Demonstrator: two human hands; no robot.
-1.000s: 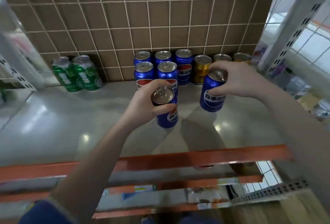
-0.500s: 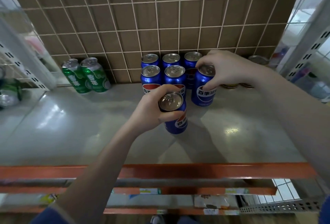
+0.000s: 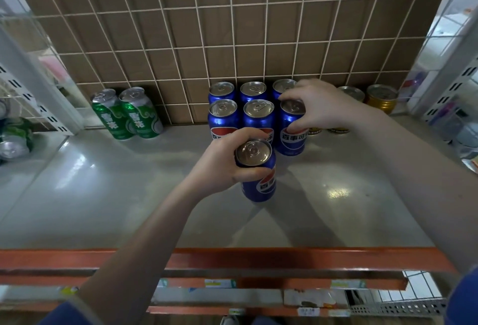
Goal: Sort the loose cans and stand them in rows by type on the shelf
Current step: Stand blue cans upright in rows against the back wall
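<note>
Two blue cans are gripped near the rim, one per hand.
The left hand (image 3: 222, 161) is wrapped round a blue can (image 3: 258, 182) at mid-shelf (image 3: 103, 195); another can (image 3: 292, 130) is pinched by the right hand (image 3: 320, 107) beside the blue rows (image 3: 240, 110). Rigid, smooth, probably slippery: firm top-side holds suit.

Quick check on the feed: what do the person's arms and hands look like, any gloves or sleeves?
Both hands are bare: no gloves, rings or watch show on the left hand or the right hand. The forearms are bare too. Blue sleeves show only at the bottom edge of the view, one on the left arm and one on the right arm. No markings are visible on them.
</note>
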